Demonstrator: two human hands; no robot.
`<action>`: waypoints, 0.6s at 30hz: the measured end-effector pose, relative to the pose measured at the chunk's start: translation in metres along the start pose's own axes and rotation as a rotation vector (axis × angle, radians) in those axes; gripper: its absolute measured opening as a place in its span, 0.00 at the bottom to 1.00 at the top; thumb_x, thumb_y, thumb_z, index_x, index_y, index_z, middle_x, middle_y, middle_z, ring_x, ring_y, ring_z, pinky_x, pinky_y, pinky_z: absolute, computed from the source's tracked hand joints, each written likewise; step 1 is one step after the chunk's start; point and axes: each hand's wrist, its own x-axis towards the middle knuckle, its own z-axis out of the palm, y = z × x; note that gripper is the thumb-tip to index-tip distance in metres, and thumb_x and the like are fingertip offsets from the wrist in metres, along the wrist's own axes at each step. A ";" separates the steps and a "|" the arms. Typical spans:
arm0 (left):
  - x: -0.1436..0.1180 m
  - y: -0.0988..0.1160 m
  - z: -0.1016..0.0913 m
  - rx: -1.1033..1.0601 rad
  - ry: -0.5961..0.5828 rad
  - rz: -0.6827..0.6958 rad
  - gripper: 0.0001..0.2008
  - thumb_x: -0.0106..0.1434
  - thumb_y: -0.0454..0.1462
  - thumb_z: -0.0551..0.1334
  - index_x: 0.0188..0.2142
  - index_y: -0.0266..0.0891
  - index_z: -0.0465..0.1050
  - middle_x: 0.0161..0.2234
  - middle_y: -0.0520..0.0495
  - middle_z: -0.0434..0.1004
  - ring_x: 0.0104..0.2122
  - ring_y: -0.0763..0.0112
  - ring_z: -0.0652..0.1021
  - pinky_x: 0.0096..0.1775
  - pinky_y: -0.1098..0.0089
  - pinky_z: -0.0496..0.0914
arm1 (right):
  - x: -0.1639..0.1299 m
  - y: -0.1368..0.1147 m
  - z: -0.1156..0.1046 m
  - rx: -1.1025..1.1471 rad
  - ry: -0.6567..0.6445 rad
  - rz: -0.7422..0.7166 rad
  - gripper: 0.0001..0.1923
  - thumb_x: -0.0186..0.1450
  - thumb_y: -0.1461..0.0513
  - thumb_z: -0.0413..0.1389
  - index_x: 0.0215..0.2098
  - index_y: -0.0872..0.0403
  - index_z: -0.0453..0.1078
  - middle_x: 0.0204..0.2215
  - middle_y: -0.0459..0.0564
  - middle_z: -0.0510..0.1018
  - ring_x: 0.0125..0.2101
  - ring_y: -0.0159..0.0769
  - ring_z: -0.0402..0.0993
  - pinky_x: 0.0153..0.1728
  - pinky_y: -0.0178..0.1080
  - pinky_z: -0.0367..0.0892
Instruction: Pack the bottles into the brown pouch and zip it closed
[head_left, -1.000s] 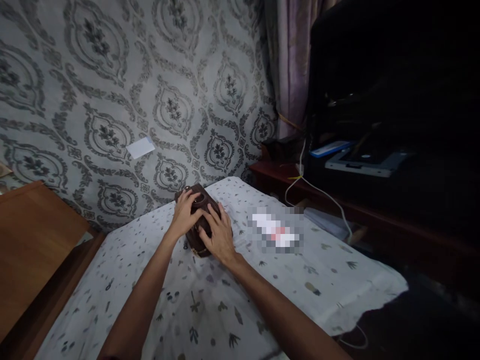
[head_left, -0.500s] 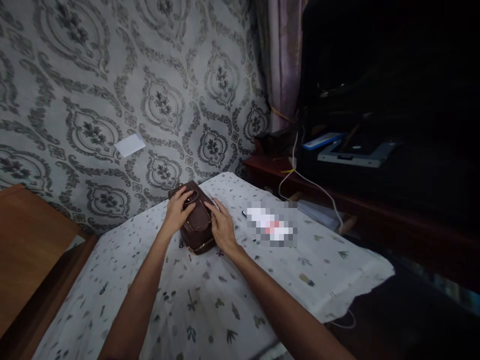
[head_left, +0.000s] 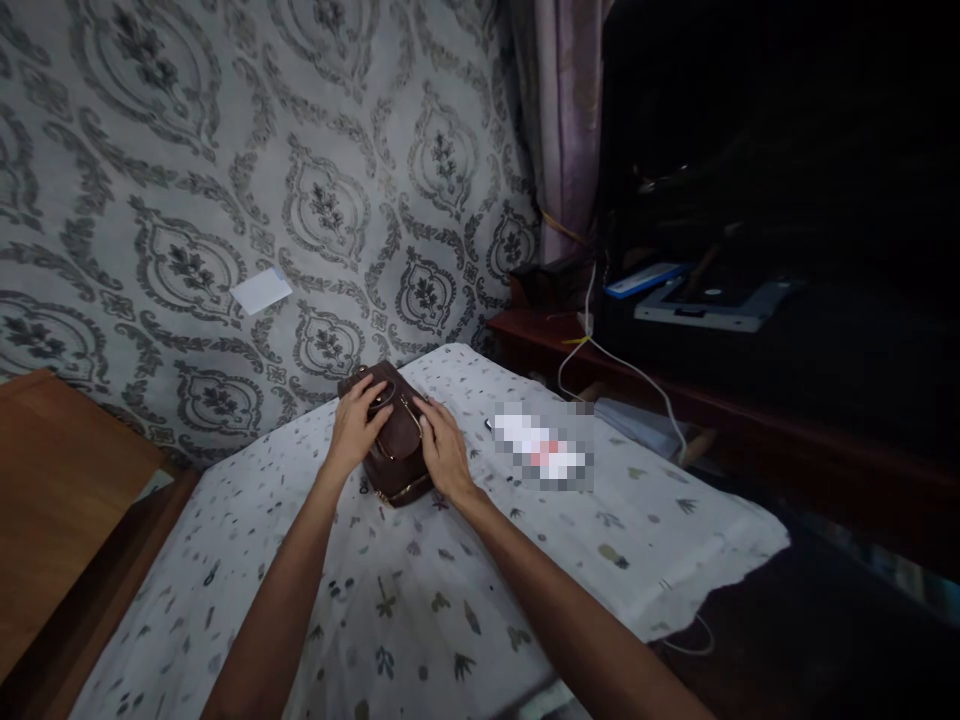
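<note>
Now both hands are on the brown bag [head_left: 396,445] on the bed [head_left: 420,590]. Left hand [head_left: 357,426] lies on top, fingers spread flat; right hand [head_left: 444,455] presses its side, fingers loosely curled.

Dark brown bag [head_left: 394,440] with gold trim; white bedsheet [head_left: 420,590] printed with small grey-green leaves; grey damask wallpaper [head_left: 300,180]; mauve curtain [head_left: 559,130]; reddish-brown wooden furniture [head_left: 60,480], left.

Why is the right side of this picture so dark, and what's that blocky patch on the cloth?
Head view: light falls on the patterned wall and the cloth-covered table; the right side sinks into shadow. The blocky patch is pixelated blur. Both hands, left hand and right hand, on the brown bag, look sharp.
</note>
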 end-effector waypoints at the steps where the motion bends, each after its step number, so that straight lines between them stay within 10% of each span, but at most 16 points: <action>1: 0.000 0.002 0.000 0.008 0.001 -0.002 0.21 0.65 0.43 0.60 0.56 0.40 0.73 0.62 0.37 0.67 0.62 0.52 0.68 0.63 0.50 0.61 | 0.001 -0.001 0.000 0.046 0.015 0.020 0.23 0.74 0.58 0.43 0.62 0.53 0.67 0.59 0.55 0.71 0.61 0.42 0.65 0.63 0.50 0.61; 10: 0.007 0.012 -0.005 -0.304 0.096 -0.102 0.16 0.60 0.45 0.63 0.42 0.40 0.80 0.52 0.40 0.77 0.56 0.55 0.73 0.59 0.56 0.63 | -0.011 -0.001 0.011 -0.062 -0.024 -0.010 0.23 0.73 0.54 0.45 0.63 0.49 0.67 0.67 0.56 0.59 0.68 0.48 0.52 0.65 0.55 0.54; 18: 0.044 0.004 -0.018 -0.593 0.141 -0.364 0.17 0.52 0.51 0.67 0.26 0.38 0.72 0.22 0.54 0.72 0.24 0.73 0.71 0.28 0.73 0.64 | -0.015 -0.002 0.016 -0.213 -0.017 -0.024 0.23 0.73 0.57 0.46 0.65 0.47 0.64 0.67 0.57 0.57 0.67 0.49 0.53 0.63 0.56 0.58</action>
